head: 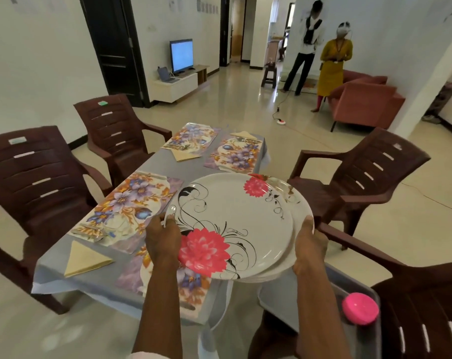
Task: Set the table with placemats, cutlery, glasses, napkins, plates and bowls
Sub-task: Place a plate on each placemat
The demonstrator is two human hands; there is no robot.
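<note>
Arms extended; left hand point(162, 238) and right hand point(310, 244) curl in grip.

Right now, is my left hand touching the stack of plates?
Touching. The head view shows the left hand gripping the left rim of the stack of plates, with no gap between them.
</note>
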